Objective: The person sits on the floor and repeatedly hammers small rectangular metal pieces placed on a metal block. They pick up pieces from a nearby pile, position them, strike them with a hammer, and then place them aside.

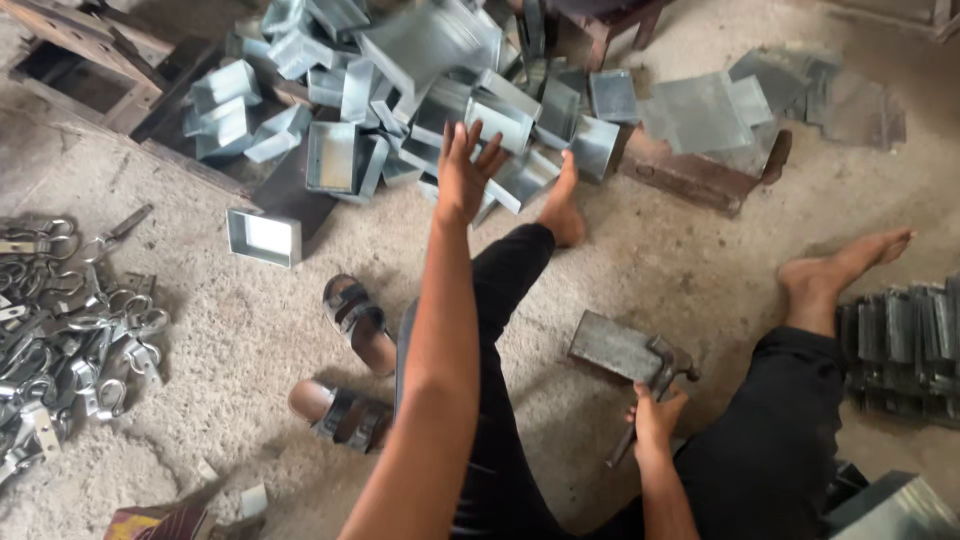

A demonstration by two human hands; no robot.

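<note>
Head view, from the left: a heap of metal clasps (70, 320) lies on the concrete floor (700, 270), then a lone open metal box (264, 237) and a pair of sandals (350, 365). The left hand (465, 170) stretches forward with fingers (480, 150) spread and empty, just at the near edge of the pile of folded sheet-metal boxes (400, 90). These look light and stiff, with thin, likely sharp rims, so a flat side wall seems the safer place to take one. Further right, the right hand (655, 415) is clenched round the handle of a hammer (660, 385), whose head rests against a flat steel block (615, 347) between the legs. At the far right stands a row of stacked metal parts (900, 345)
</note>
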